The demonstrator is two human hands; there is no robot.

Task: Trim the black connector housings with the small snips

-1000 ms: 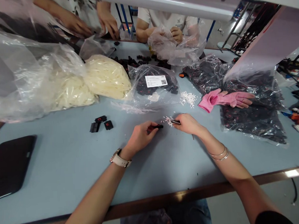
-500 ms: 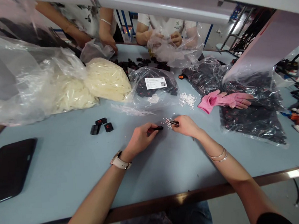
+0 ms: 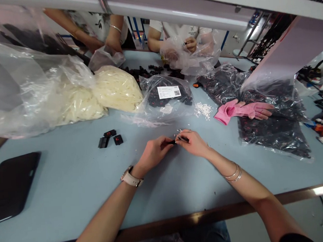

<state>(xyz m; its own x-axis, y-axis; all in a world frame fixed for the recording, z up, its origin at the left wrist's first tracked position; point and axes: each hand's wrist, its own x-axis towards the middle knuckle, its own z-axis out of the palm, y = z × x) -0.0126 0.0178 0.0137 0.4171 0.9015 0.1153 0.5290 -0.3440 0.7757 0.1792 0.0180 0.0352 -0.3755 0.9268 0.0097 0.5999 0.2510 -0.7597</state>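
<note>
Table [image 3: 80, 184], mid-frame: left hand [image 3: 153, 153] is pinching a black piece [image 3: 172, 142], prob steadying it; right hand [image 3: 194, 144] gripping a slim tool [image 3: 182, 138], both closed.

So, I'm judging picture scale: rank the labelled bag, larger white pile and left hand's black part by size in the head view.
Labelled bag
Larger white pile
Black part in left hand, partly hidden

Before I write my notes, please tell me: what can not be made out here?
All in the head view:
Black part: partly hidden by the left hand.
Tool: partly hidden by the right hand.
White label: print too small to read.
Black flat object: cut off by the left edge.
</note>
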